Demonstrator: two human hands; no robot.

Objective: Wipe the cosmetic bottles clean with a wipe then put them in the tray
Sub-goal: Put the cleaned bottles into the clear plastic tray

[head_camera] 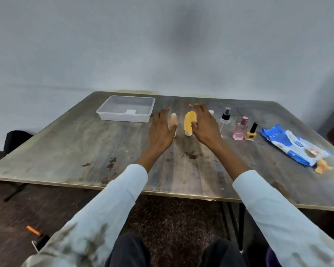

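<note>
Reaching at frame centre with left hand point(161, 128) and right hand point(204, 124), fingers straight, gripping nothing, flanking upright orange tube point(189, 122); pale tube point(173, 120) by left fingers. Standing further right: spray bottle point(225, 120), pink bottle point(240, 129), yellow polish point(251, 132), wipes pack point(293, 146). Sitting upper left: tray point(108, 114).

Your left hand point(161, 130) and right hand point(205, 125) hang over the middle of the table point(69, 151) with an orange tube point(189, 123) upright between them and a pale tube point(173, 120) just beside your left fingers. To your right a spray bottle point(225, 120), pink bottle point(240, 129) and yellow polish bottle point(251, 132) stand in a close row, blocking a low sideways sweep toward the wipes pack point(293, 146). The tabletop from your left hand to the tray point(104, 112) lies bare, as does the near edge.
</note>
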